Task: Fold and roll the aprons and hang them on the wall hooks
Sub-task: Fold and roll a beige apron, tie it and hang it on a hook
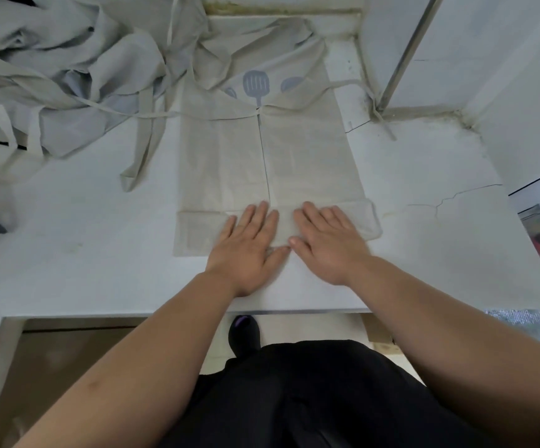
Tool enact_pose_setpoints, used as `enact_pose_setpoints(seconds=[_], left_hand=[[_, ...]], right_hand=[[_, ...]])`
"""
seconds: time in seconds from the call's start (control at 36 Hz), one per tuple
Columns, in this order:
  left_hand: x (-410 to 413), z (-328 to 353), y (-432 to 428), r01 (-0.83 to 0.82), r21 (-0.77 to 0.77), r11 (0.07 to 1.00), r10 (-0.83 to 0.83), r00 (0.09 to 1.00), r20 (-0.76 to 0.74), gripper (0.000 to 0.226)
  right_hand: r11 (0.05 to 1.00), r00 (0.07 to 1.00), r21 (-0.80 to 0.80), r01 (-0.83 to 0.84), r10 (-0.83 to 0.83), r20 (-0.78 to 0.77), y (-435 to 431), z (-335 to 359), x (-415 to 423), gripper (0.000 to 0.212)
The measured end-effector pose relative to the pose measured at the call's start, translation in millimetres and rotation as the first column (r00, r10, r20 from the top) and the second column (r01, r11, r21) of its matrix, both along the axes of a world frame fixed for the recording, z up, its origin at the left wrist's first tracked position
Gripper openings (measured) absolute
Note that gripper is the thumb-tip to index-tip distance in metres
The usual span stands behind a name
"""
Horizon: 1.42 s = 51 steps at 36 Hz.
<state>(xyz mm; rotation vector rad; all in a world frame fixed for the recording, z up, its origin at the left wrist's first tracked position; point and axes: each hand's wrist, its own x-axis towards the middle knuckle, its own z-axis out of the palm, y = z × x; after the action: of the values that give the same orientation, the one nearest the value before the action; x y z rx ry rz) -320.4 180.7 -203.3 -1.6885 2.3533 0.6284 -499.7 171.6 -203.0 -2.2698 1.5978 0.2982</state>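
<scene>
A beige apron [226, 153] lies flat on the white counter [423, 240], its two sides folded inward to meet along a centre seam. Blue utensil prints show near its far end. Its near hem is turned up into one flat band [197, 231]. My left hand [247, 250] and my right hand [326, 242] lie side by side with straight fingers, palms pressing down on the middle of that band. A strap [352, 84] trails off to the right toward the corner.
A heap of more grey-beige aprons [52, 76] with loose straps fills the counter's far left. A wall and a metal post [404, 56] bound the far right. The counter's front edge runs just below my wrists. No hooks are in view.
</scene>
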Motion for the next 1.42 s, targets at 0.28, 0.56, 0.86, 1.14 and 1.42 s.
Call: enact_pose_setpoints(seconds=[0.28,0.56,0.86,1.14,1.42], left_hand=[[35.8,4.0,6.2,-0.182,0.007,0.983,0.180,0.980,0.083,0.086],[68.6,27.1,-14.3,-0.283,-0.006,0.959,0.283,0.958,-0.055,0.067],[103.7,49.1,-60.2,-0.555,0.401,0.729,0.685,0.602,-0.410,0.020],[94.1,17.5,-76.4,-0.780,0.042,0.624,0.762,0.596,-0.254,0.036],[13.9,4.5,-68.2,-0.088,-0.258,0.962,0.043,0.983,-0.178,0.058]], right_hand=[[0.999,0.999,0.049,0.002,-0.003,0.032,-12.5,7.3,-28.1,0.091],[0.998,0.999,0.050,0.043,-0.043,-0.015,-45.0,36.4,-22.5,0.048],[0.972,0.996,0.218,0.089,-0.090,-0.002,-93.0,64.0,-32.4,0.010],[0.801,0.813,0.233,0.551,-0.578,0.068,-113.2,45.9,-37.1,0.029],[0.992,0.997,-0.102,0.074,-0.076,-0.021,-75.3,13.9,31.7,0.057]])
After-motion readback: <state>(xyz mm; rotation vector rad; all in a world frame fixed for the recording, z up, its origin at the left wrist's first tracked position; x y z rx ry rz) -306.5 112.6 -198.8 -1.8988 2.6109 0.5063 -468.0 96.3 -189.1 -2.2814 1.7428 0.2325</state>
